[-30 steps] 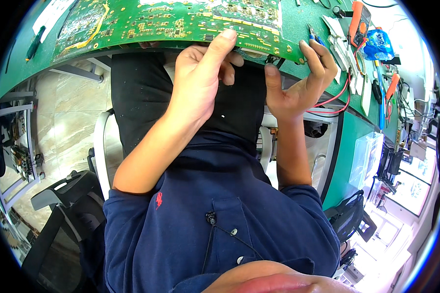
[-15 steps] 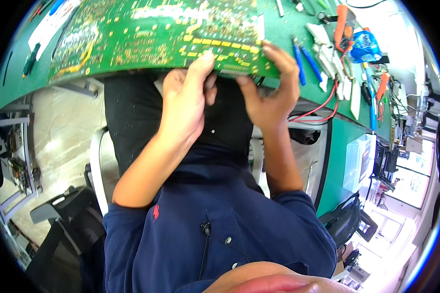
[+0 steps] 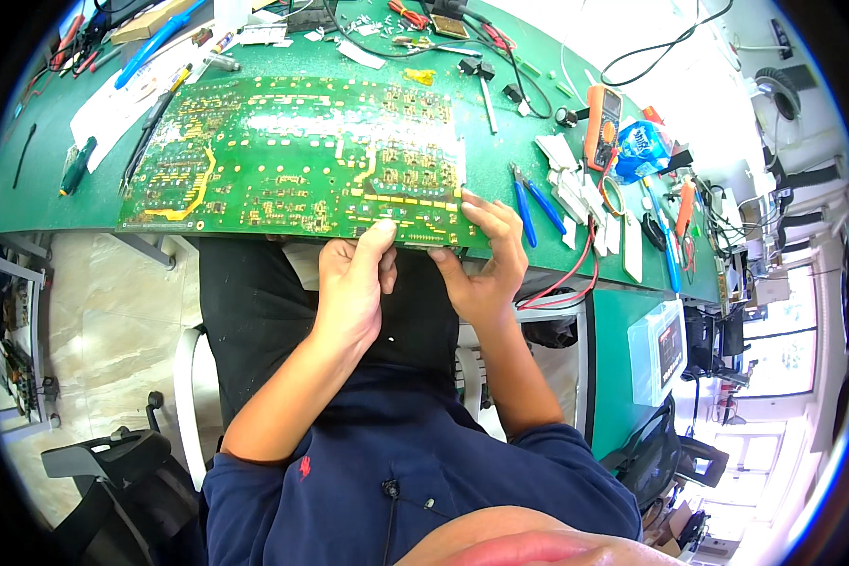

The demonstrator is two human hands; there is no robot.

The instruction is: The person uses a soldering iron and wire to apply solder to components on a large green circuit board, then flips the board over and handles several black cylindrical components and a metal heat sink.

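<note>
A large green circuit board [image 3: 264, 170] with gold pads and small components lies near the table's front edge, its near side reaching slightly past it. My left hand [image 3: 351, 283] grips that near edge, thumb on the top face and fingers curled underneath, where they are partly hidden. Around the board's near right corner, my right hand [image 3: 489, 264] is closed, its index finger on the right side and its thumb at the near edge. Just right of this hand lie blue-handled cutting pliers [image 3: 538, 206].
Right of the pliers are white plastic pieces [image 3: 568, 193], an orange multimeter [image 3: 604, 124], a blue packet [image 3: 641, 151] and red leads [image 3: 571, 275]. A green screwdriver [image 3: 78, 166] lies left on the green table [image 3: 42, 189]. A clear plastic box [image 3: 657, 354] stands at right.
The view has shifted, so the board and hands sit lower in the picture and more of the far table shows. Both hands keep about the same hold on the board.
</note>
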